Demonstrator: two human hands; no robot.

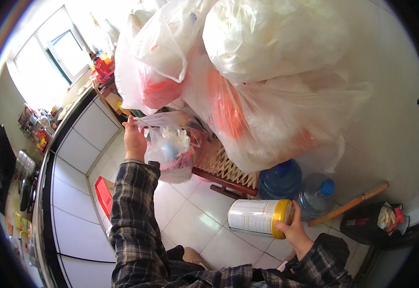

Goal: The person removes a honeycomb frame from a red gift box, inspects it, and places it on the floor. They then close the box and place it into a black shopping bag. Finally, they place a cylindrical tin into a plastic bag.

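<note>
My left hand (135,141) grips the upper edge of a translucent plastic bag (175,169). Pinkish and white contents show through its film, with something pale blue among them. In my right hand (296,230) is a cylindrical can (252,217) with a gold lid, tipped on its side above the tiled floor. My fingers and thumb clasp it at the lid end. The can's pale side bears small writing. Just behind the can stand two large blue water bottles, one darker (280,180) and one clearer with a blue cap (317,194).
Large stuffed plastic bags (277,39) are heaped ahead, over a wooden seat with a woven top (227,162). A wooden stick (350,203) leans at the right near a black bag (362,223). White-tiled counter (83,230) runs along the left. A red box (104,196) sits on the floor.
</note>
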